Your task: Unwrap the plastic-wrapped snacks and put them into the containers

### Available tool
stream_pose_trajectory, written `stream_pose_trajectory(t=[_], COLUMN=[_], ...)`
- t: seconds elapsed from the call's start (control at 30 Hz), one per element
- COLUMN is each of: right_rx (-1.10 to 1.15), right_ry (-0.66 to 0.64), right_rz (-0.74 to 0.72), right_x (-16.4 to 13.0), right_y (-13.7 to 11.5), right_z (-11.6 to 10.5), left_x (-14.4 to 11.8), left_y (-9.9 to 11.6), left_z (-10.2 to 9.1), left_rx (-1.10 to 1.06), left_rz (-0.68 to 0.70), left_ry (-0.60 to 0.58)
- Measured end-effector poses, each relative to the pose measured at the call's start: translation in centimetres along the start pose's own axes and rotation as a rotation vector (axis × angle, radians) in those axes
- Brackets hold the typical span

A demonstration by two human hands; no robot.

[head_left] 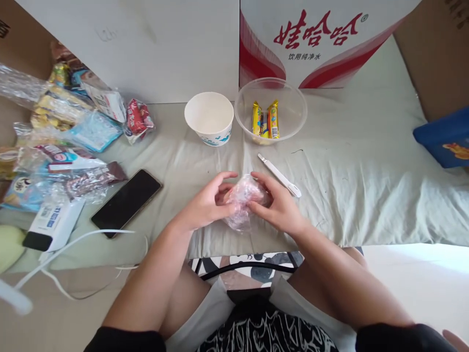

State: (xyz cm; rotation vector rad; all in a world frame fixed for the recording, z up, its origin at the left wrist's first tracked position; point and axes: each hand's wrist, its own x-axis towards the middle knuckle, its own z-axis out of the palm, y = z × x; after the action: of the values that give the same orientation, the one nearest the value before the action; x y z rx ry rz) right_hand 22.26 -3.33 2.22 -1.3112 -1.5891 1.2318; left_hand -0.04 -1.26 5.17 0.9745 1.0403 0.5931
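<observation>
Both hands hold a small crinkled clear plastic packet (242, 203) with something pinkish inside, just above the pale green cloth (348, 186). My left hand (207, 205) pinches its left side; my right hand (278, 203) grips its right side. A white plastic knife (280, 175) lies on the cloth just behind my right hand. Farther back stand a white paper bowl (209, 118) and a clear plastic bowl (270, 110) holding yellow-wrapped snacks (266, 120).
A black phone (126, 203) lies left of my hands, with a white cable (73, 244) and a white box (53, 225). Several snack packets (69, 127) are piled at the left. Cardboard boxes (315, 39) stand behind. A blue item (445, 139) sits at right.
</observation>
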Motion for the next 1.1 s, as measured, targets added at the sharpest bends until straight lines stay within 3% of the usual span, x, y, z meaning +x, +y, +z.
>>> stream_pose_trajectory(t=[0.17, 0.37, 0.47, 0.6, 0.73, 0.83, 0.97, 1.1], right_rx=[0.384, 0.296, -0.002, -0.649, -0.935, -0.804, -0.430, -0.345], right_ry=[0.134, 0.157, 0.237, 0.384, 0.333, 0.304, 0.081, 0.002], right_rz=[0.149, 0.125, 0.014, -0.015, 0.012, -0.052, -0.098, -0.155], right_x=[0.3, 0.4, 0.2, 0.1, 0.2, 0.0, -0.6, -0.8], right_y=[0.4, -0.2, -0.7, 0.1, 1.9, 2.0, 0.5, -0.4], right_z=[1.2, 2.8, 1.3, -1.8, -3.5, -3.4, -2.0, -0.4], left_x=[0.2, 0.7, 0.5, 0.0, -0.1, 0.2, 0.5, 0.6], left_y=[-0.7, -1.9, -1.7, -1.2, -1.4, -1.8, -2.1, -2.3], left_z=[0.1, 1.0, -0.4, -2.4, -2.9, -2.4, -1.9, -1.7], left_rx=[-0.232, -0.208, -0.073, 0.266, 0.401, 0.496, 0.648, 0.669], left_rz=[0.142, 0.144, 0.233, 0.330, 0.345, 0.417, 0.475, 0.476], left_ry=[0.144, 0.241, 0.401, 0.621, 0.650, 0.625, 0.604, 0.578])
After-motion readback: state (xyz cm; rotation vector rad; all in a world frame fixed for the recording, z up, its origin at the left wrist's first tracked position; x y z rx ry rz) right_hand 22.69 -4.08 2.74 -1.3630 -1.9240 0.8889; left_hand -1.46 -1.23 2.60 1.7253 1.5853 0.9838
